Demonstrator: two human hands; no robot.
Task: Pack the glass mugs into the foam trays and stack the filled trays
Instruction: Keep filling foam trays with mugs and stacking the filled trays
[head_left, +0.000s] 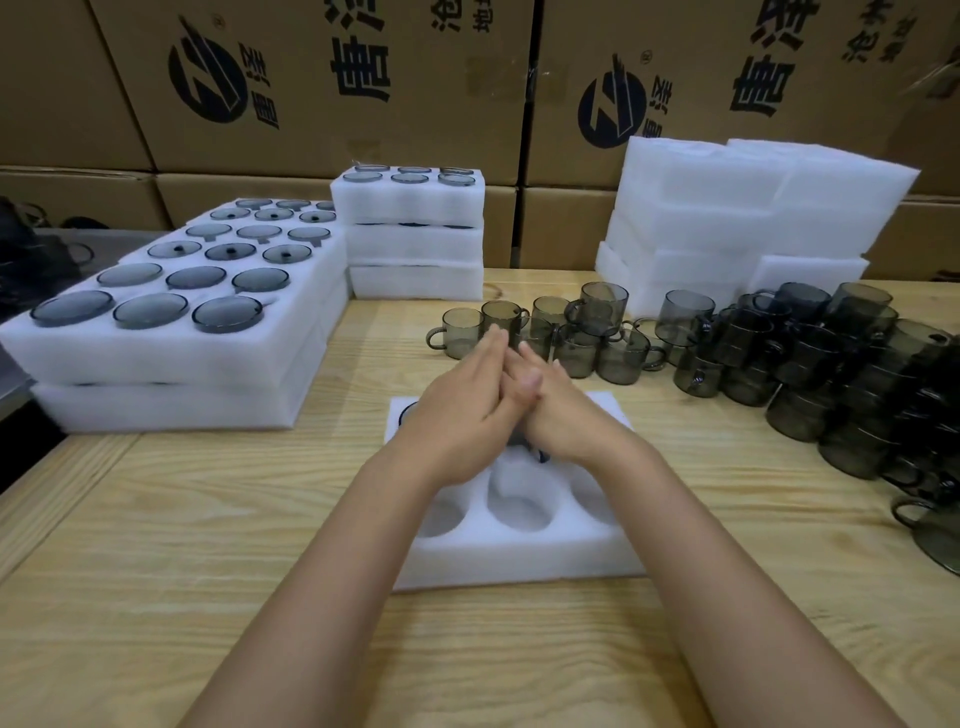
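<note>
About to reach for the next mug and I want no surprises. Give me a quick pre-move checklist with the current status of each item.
1. Hands free: left hand and right hand meet above the tray, nothing visibly held: ok.
2. Foam tray lies flat on the table: ok.
3. Room left: near cavities are empty: ok.
4. Far row filled: the hands hide it and only a dark bit of glass shows: cannot tell.
5. Supply: loose mugs stand just behind the tray: ok.
</note>
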